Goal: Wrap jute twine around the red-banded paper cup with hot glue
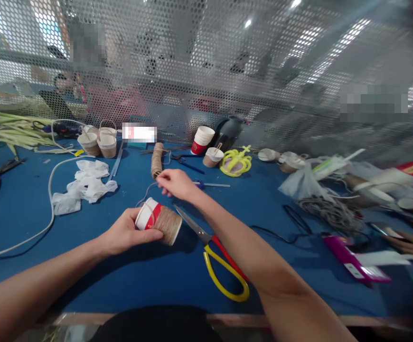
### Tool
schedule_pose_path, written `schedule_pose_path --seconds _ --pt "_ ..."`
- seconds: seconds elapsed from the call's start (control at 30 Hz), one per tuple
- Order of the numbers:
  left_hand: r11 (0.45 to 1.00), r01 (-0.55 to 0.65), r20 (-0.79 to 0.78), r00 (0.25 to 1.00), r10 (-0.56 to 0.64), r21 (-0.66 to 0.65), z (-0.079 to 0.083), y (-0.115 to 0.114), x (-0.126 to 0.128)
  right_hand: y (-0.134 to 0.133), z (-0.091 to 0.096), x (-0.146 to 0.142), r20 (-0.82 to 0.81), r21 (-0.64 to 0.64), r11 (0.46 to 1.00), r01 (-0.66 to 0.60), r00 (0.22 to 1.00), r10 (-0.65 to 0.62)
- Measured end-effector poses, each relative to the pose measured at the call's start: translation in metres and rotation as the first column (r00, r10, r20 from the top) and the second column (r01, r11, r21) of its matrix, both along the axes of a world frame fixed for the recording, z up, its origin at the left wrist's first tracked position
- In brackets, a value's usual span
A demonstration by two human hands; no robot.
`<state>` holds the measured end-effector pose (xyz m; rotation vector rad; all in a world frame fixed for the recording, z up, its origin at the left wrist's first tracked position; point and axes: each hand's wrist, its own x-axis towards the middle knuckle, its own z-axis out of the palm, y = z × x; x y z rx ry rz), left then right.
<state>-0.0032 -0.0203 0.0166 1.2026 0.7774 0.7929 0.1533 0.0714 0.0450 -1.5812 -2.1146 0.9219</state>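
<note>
My left hand (128,232) is wrapped around a red and white paper cup (150,213), which lies tilted above the blue table. Brown twine (169,225) is wound around part of its wall. Past the cup, my right hand (176,183) has its fingers pinched together at the near end of a spool of twine (157,159). A loose strand runs between the cup and those fingers. Under my right forearm lies a pair of scissors (201,233) with red and yellow handles, blades apart.
Twine-covered cups (107,145), stacked paper cups (203,136) and a yellow crown-shaped piece (235,162) stand along the perforated screen (178,61). White crumpled plastic (89,183) and a white cable (51,190) lie left. Clutter and a purple box (352,260) fill the right.
</note>
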Motion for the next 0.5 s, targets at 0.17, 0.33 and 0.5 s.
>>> schedule_pose_path --seconds 0.17,0.33,0.5 --pt "0.991 -0.124 -0.056 0.99 0.126 0.049 -0.006 0.009 0.0 -0.009 -0.006 0.074 0.201 0.212 0.936 0.283 0.924 -0.325" --pt "0.992 -0.089 -0.139 0.985 0.102 0.094 -0.016 0.014 0.001 -0.016 -0.033 0.1 0.264 0.185 0.924 0.336 0.889 -0.376" --pt "0.975 -0.045 -0.297 0.949 0.11 0.217 -0.023 0.015 0.002 -0.014 -0.042 0.097 0.167 0.167 0.886 0.432 0.874 -0.457"
